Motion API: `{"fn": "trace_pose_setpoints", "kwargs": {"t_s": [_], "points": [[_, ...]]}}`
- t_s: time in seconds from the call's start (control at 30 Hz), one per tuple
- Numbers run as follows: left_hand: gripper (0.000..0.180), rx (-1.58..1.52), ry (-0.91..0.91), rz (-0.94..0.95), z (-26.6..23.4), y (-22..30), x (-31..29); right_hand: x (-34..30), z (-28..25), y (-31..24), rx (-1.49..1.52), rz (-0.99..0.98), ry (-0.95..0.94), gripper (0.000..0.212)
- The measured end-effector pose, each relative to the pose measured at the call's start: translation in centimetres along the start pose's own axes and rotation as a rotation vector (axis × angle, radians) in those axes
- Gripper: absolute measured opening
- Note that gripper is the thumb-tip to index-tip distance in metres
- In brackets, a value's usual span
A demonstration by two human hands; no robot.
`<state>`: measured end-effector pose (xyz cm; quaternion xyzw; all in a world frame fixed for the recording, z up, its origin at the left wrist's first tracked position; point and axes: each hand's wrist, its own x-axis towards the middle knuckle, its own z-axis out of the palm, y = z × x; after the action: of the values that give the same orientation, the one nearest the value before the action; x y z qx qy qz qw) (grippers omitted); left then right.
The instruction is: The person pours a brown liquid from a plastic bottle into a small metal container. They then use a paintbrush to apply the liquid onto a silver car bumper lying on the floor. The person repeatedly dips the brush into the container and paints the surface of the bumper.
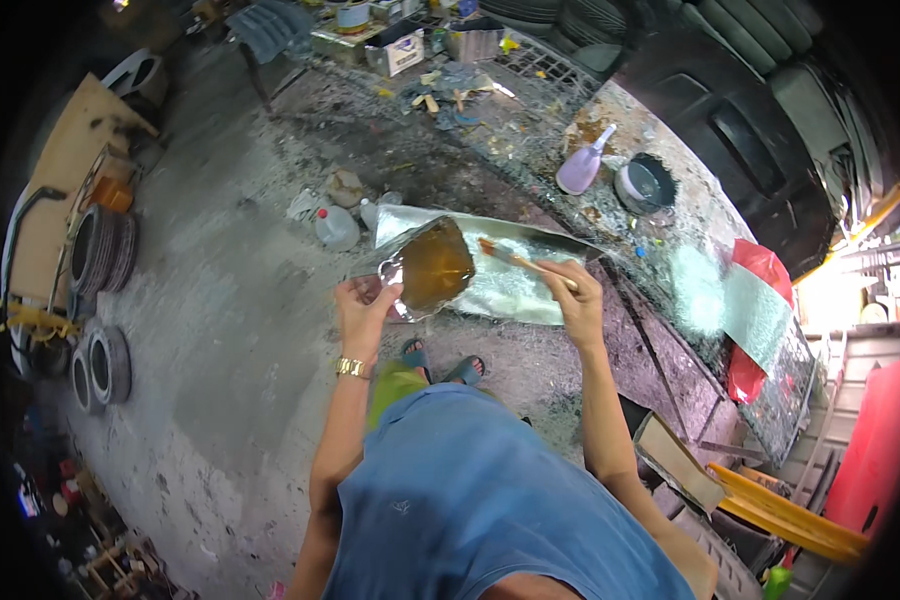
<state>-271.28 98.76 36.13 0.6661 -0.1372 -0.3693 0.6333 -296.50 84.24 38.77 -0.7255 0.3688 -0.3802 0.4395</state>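
My left hand (363,308) grips the near left edge of a clear plastic container (433,268) with amber-brown liquid in it. My right hand (578,300) is closed around the wooden handle of a paintbrush (523,263). The brush's reddish-brown bristle end points left, just right of the container and apart from it. Beneath both lies a shiny silvery sheet (510,304), bent up along its far side, beside the left edge of the workbench. The brush tip appears over this sheet; whether it touches cannot be told.
The stained workbench (610,225) bears a purple squeeze bottle (581,168), a dark round pot (645,183) and a red sheet (760,270) under a pale greenish one. A plastic jug (337,229) stands on the floor beyond my left hand. Tyres (109,364) stand far left.
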Motion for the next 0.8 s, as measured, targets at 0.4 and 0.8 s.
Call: {"fn": "trace_pose_setpoints", "kwargs": {"t_s": [0.4, 0.8], "points": [[0.057, -0.018, 0.058, -0.030, -1.7, 0.4, 0.1, 3.3, 5.2, 0.3, 0.167, 0.202, -0.184, 0.020], [0.065, -0.022, 0.081, -0.076, -6.1, 1.6, 4.1, 4.6, 11.7, 2.1, -0.235, -0.025, 0.013, 0.023]]}}
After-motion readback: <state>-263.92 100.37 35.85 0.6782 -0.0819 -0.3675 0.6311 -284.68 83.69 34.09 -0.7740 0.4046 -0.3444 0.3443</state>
